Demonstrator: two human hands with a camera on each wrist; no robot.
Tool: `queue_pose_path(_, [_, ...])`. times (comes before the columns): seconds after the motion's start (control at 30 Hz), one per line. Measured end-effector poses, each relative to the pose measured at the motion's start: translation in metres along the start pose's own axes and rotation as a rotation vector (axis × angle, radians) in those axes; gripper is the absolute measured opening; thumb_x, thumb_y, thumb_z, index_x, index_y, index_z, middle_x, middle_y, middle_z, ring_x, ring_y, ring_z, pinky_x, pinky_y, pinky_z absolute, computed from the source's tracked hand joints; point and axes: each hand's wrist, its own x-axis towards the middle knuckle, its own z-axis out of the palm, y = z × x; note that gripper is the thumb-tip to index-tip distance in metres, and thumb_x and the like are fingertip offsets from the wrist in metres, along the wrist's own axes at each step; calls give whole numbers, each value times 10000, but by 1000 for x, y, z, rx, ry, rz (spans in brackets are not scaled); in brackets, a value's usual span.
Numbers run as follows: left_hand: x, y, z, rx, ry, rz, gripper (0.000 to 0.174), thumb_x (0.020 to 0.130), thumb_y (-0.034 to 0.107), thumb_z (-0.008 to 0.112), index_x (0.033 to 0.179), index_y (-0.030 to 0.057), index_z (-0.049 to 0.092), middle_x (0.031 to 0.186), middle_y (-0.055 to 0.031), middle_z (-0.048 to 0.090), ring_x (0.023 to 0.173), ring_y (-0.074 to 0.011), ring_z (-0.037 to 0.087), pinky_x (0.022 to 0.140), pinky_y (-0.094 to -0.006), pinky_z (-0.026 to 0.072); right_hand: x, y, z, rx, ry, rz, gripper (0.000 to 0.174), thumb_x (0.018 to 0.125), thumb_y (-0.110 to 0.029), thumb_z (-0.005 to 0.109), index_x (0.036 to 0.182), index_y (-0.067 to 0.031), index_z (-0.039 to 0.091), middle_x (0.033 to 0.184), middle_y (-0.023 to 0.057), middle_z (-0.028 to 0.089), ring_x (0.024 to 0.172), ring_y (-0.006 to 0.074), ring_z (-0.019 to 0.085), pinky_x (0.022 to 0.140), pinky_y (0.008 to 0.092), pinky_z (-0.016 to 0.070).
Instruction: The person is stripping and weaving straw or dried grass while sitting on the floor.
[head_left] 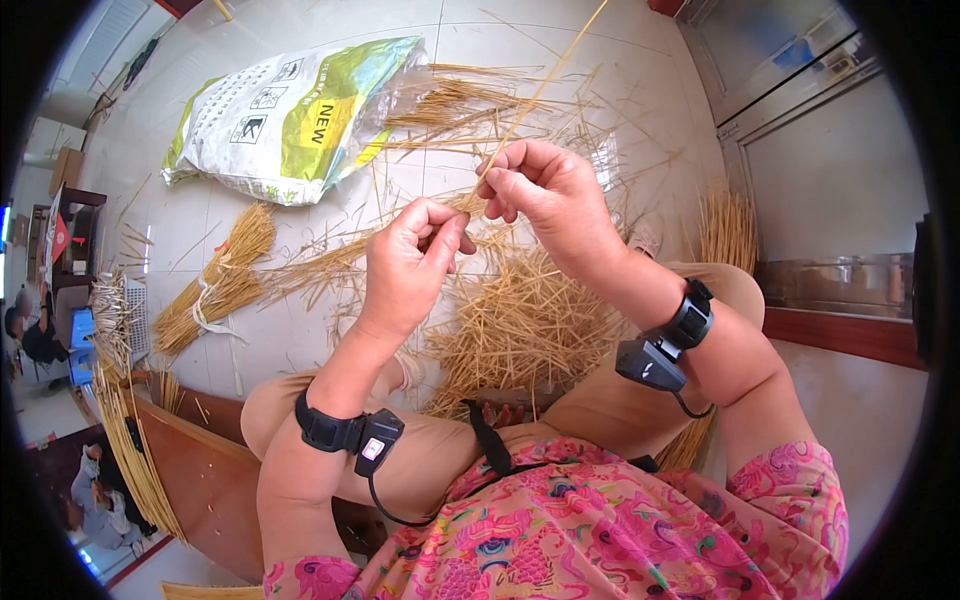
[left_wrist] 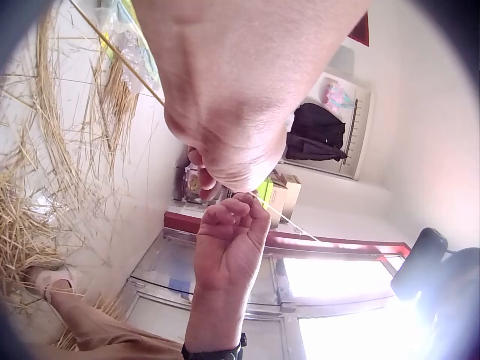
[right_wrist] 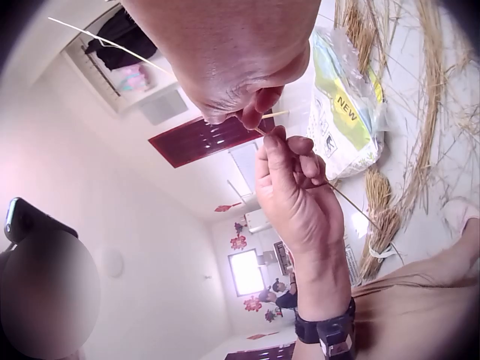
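My right hand (head_left: 555, 195) pinches a long, thin straw stalk (head_left: 552, 76) between thumb and fingers, and the stalk slants up and away from it. Close beside it, my left hand (head_left: 405, 255) has its fingers curled and its thumb against them. In the right wrist view, a stalk (right_wrist: 347, 198) also runs out below the left hand's fingers, and a short length shows between the two hands. Whether this is one stalk or two joined, I cannot tell. Below both hands a loose pile of cut straw (head_left: 525, 325) lies on the floor between the knees.
A white and green plastic bag (head_left: 275, 125) lies on the tiled floor with long stalks (head_left: 455, 100) at its mouth. To the left is a tied straw bundle (head_left: 225, 275). More straw (head_left: 727, 230) stands by the metal cabinet (head_left: 830, 170) at right. A wooden board (head_left: 205, 460) is at lower left.
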Motion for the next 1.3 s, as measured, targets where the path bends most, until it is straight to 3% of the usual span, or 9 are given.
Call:
queue_pose_path(0.1, [-1,-1,0,-1,-6,9,74,922,65,512,891,10,551,741,-59,641,571,-27,472,531,-175,406,0,2,-2,3,-12,3,69,855,-77,573,868,-12,594,791,63,631,655,97,580,586,219,448])
queue_pose_path(0.4, [-1,2,-1,-5,-30,2,103,935,100,502,896,15,546,759,-66,649,579,-26,474,536,-173,408,-1,2,0,56,6,-2,61,834,-66,584,823,-6,588,757,37,619,647,77,570,607,213,488])
queue_pose_path(0.9, [-2,0,0,-24,-33,5,105,935,99,504,894,15,552,755,-63,649,567,-27,465,532,-169,400,-1,4,0,75,-19,-18,52,861,-73,567,851,-24,581,778,65,628,629,95,574,573,222,444])
queue_pose_path(1.0, [-1,1,-1,-25,-41,-11,109,937,104,501,895,16,551,757,-66,650,563,-27,464,527,-167,398,-1,0,1,62,-14,-15,56,838,-50,561,842,3,579,772,53,626,657,93,587,603,222,490])
queue_pose_path(1.3, [-2,2,-1,-32,-64,-18,115,939,119,500,900,22,547,767,-74,653,568,-27,472,527,-162,401,-1,2,0,42,8,-7,50,849,-55,545,824,-13,558,738,48,609,611,95,574,569,227,474])
